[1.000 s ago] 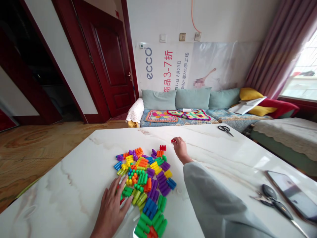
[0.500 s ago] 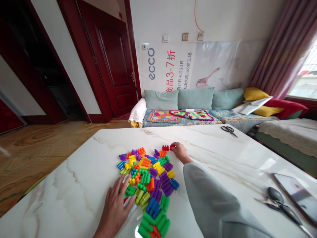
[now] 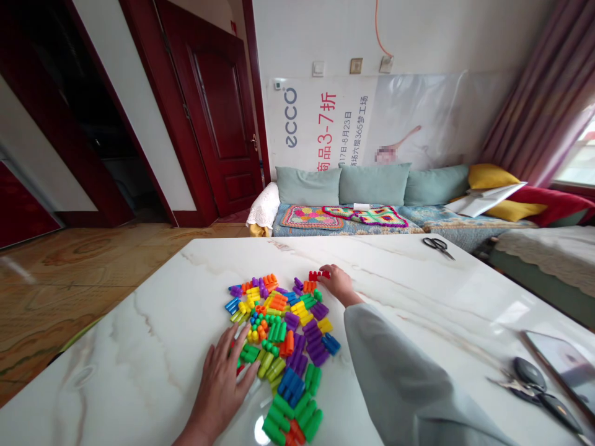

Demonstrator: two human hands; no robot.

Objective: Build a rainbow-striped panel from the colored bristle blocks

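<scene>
At the far end of the pile, my right hand (image 3: 339, 286) is closed with its fingertips on a red toy building block (image 3: 326, 274). That block sits right beside another red block (image 3: 313, 275); whether they are joined I cannot make out. My left hand (image 3: 222, 379) rests open at the pile's left edge, fingers spread near a green block (image 3: 250, 354) and yellow-green blocks (image 3: 271, 365). Red bits show partly under its fingers. Between the hands lie many plastic blocks, among them purple blocks (image 3: 317, 344), a blue block (image 3: 291, 387) and large green blocks (image 3: 277, 418).
The blocks lie on a white marbled table (image 3: 153, 347). Black scissors (image 3: 437, 245) are near its far edge. Keys (image 3: 530, 375) and a phone (image 3: 564, 365) lie at the right. Beyond the table stands a sofa (image 3: 279, 220) with green cushions (image 3: 374, 184).
My right hand has brought the red block it holds up against the other red block, closing the gap. My left hand keeps its place by the pile. The view has shifted slightly.
</scene>
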